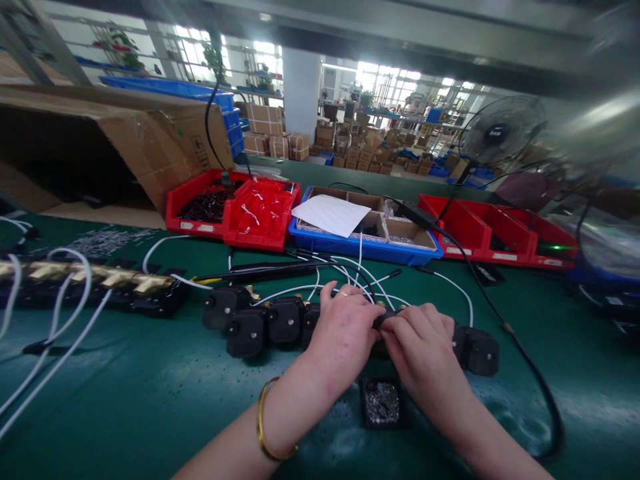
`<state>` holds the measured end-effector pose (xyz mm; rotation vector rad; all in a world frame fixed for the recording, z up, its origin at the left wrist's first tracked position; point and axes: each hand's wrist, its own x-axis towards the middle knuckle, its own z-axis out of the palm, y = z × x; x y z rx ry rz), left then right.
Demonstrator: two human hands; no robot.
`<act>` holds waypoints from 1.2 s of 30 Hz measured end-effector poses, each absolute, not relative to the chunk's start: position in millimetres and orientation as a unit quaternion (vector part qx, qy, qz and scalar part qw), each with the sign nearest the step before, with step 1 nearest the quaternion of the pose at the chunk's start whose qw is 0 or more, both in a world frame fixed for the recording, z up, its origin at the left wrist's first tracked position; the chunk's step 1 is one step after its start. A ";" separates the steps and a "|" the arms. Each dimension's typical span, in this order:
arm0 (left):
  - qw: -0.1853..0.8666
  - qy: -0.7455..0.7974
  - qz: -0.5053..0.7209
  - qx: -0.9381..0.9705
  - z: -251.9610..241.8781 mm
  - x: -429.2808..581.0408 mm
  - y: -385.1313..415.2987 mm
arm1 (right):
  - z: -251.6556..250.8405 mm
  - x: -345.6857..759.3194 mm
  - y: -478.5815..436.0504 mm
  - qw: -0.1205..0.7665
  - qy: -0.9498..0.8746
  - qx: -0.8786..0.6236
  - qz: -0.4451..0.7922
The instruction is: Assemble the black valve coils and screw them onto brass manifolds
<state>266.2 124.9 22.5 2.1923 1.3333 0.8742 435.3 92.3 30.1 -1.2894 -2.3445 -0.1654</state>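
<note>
My left hand (345, 330) and my right hand (424, 343) meet over a row of black box-shaped housings with brass fittings and white cables. Both have their fingers closed on one black housing (384, 317) in that row, mostly covered by them. To the left of my hands, more black housings (285, 321) stand side by side, one (245, 333) set nearer to me. Another housing (481, 353) ends the row on the right. Just in front of my hands lies a small square black tray (381, 403) of tiny shiny parts, probably screws.
A second row of brass-fitted units (145, 283) with white cables lies at the left. Red bins (200, 230), a blue divided tray (365, 250) under a paper sheet (333, 213), and more red bins (505, 253) line the back. A thick black cable (530, 363) curves down the right side.
</note>
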 end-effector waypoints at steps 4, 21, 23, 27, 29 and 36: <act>0.195 0.488 0.271 0.806 27.9 265.8 124.7 | 27.4 434.7 96.8 0.269 -0.816 -0.512 -0.012; 0.169 0.505 0.239 0.812 32.0 264.6 125.5 | 20.4 462.8 42.1 0.147 -0.864 -0.470 0.104; 0.164 0.507 0.237 0.812 32.2 264.9 125.8 | 6.0 459.4 38.3 0.121 -0.870 -0.475 0.046; 0.155 0.513 0.224 0.814 34.1 266.2 125.1 | -9.5 445.7 45.4 0.096 -0.878 -0.464 -0.069; 0.154 0.516 0.221 0.813 35.6 267.3 124.4 | -10.3 440.7 48.9 0.090 -0.882 -0.455 -0.089; 0.146 0.517 0.209 0.817 40.3 266.7 121.4 | 2.5 447.8 38.4 0.137 -0.851 -0.497 0.099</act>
